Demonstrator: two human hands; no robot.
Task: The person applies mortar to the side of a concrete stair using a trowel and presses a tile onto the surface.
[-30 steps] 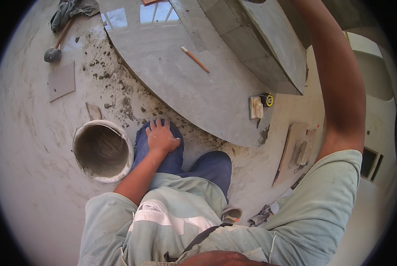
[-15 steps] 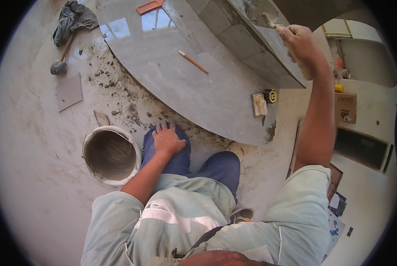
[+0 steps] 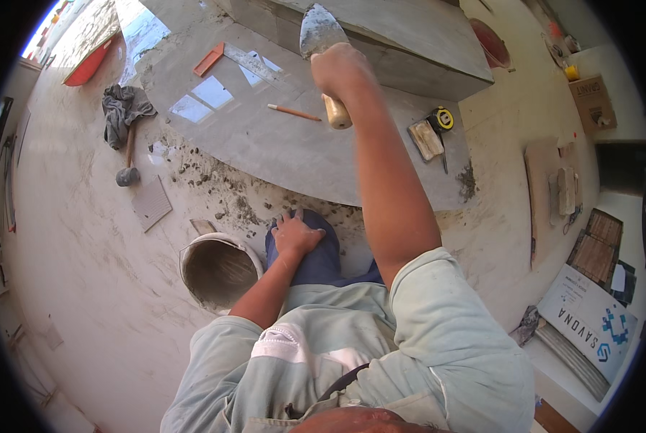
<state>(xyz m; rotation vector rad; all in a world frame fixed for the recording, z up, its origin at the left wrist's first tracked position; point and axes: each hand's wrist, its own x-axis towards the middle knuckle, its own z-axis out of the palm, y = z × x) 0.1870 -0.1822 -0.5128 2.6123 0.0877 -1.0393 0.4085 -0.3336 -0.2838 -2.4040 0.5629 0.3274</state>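
Observation:
My right hand (image 3: 343, 76) is closed round the wooden handle of a trowel (image 3: 321, 29), its mortar-smeared metal blade raised beside the face of a grey tiled step (image 3: 409, 50). Below it lie a pale-tipped brown pencil (image 3: 294, 111) and, to the right, a yellow-and-black tape measure (image 3: 441, 120) beside a pale block (image 3: 425, 138), all on a curved glossy grey slab (image 3: 280, 159). My left hand (image 3: 294, 232) lies with fingers spread on my blue-trousered knee, just right of a mortar-coated white bucket (image 3: 186, 261).
An orange plastic tool (image 3: 207, 59) sits on the slab. A rubber mallet (image 3: 127, 176), dark cloth (image 3: 117, 115), tile piece (image 3: 151, 203) and mortar crumbs (image 3: 222, 195) lie leftward. At right are boards (image 3: 536, 202), cardboard boxes (image 3: 590, 105) and flat cartons (image 3: 586, 317).
My right hand has swung leftward from the upper right with the trowel, now over the slab's middle. The view has shifted, showing more at left. My left hand stays on the knee.

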